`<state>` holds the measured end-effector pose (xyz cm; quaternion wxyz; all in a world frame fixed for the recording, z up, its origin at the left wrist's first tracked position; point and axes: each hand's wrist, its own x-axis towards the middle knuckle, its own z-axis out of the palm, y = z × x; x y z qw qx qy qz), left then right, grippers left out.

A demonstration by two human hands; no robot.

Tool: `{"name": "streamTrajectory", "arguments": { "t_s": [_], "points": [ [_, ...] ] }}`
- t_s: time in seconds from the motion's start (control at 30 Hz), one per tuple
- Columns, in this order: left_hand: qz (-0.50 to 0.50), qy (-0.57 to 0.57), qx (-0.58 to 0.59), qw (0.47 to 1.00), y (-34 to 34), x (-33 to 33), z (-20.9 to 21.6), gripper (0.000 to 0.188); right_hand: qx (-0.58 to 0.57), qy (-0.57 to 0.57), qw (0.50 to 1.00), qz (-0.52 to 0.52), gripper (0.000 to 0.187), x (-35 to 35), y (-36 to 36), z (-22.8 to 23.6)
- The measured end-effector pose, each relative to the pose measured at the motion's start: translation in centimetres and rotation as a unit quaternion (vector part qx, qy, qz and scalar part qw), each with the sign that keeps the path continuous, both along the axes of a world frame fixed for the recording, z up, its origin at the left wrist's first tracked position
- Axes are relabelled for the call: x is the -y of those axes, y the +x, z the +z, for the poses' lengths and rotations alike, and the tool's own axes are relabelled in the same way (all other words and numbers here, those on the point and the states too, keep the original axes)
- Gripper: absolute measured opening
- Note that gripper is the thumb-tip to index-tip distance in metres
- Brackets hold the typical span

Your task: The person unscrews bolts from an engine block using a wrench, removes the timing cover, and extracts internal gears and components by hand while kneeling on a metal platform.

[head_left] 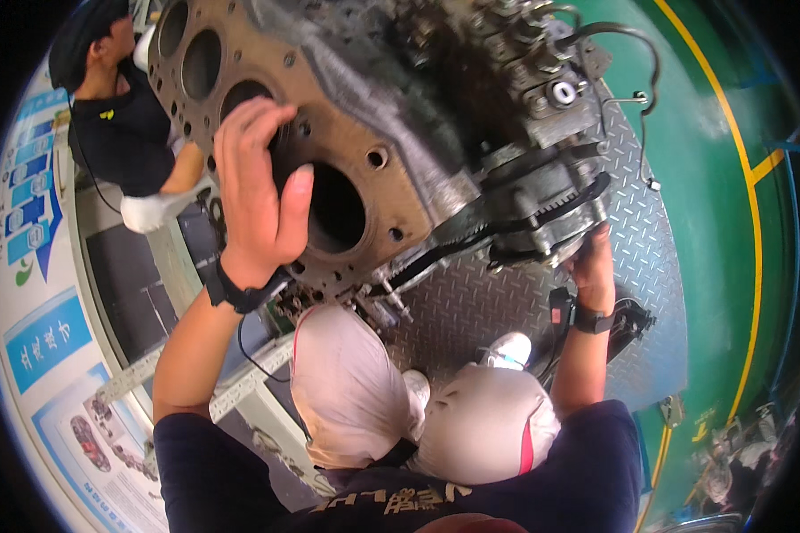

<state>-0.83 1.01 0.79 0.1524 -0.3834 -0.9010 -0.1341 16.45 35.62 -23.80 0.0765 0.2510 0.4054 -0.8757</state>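
A large engine block (378,191) fills the upper middle, its flat brown deck pierced by a row of round cylinder bores. My left hand (262,182) lies over the left part of this deck, between two bores. Its fingers stretch forward and its thumb stands apart, so it is open. At the block's right end sits a round, ribbed metal housing (547,213) with dark bands around it. My right hand (591,269) reaches up to the underside of that housing. Most of its fingers are hidden behind the metal, so their grip does not show.
A treaded metal plate (644,240) lies under the engine. Beyond it runs a green floor (711,178) with yellow lines. Another person (120,124) in dark clothes and white gloves works at the far left. A pale metal frame (249,391) stands beside my left knee. A bent pipe (653,62) sticks out at the right.
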Motion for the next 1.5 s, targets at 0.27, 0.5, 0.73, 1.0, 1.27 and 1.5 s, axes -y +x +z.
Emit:
{"name": "streamTrajectory", "arguments": {
  "t_s": [0.27, 0.5, 0.73, 1.0, 1.27, 1.5],
  "points": [
    [-0.026, 0.029, -0.064, 0.997, 0.0, 0.0, 0.2, 0.043, -0.020, 0.042, 0.996, -0.072, 0.118, -0.4, -1.4, -0.7],
    [0.065, 0.229, 0.021, 0.971, 8.8, 9.0, 1.4, 0.031, 0.013, 0.120, 0.990, -0.076, 0.100, -1.2, -1.0, 0.0],
    [0.226, 0.218, 0.454, 0.834, 15.3, 18.5, -8.0, 0.060, -0.098, 0.023, 0.995, -0.001, 0.102, -3.0, -1.8, -0.2],
    [0.192, 0.107, 0.489, 0.844, 13.3, 12.7, -12.5, 0.056, -0.175, -0.182, 0.960, 0.123, 0.105, -6.8, -1.9, -3.1],
    [0.198, 0.132, 0.436, 0.868, 14.0, 12.1, -13.5, 0.048, -0.213, -0.262, 0.923, 0.182, 0.107, -6.3, -2.6, -2.8],
    [0.162, 0.126, 0.380, 0.902, 14.1, 13.2, -14.0, 0.042, 0.039, 0.171, 0.980, -0.096, 0.119, 4.7, -3.0, 4.2]
  ]
}}
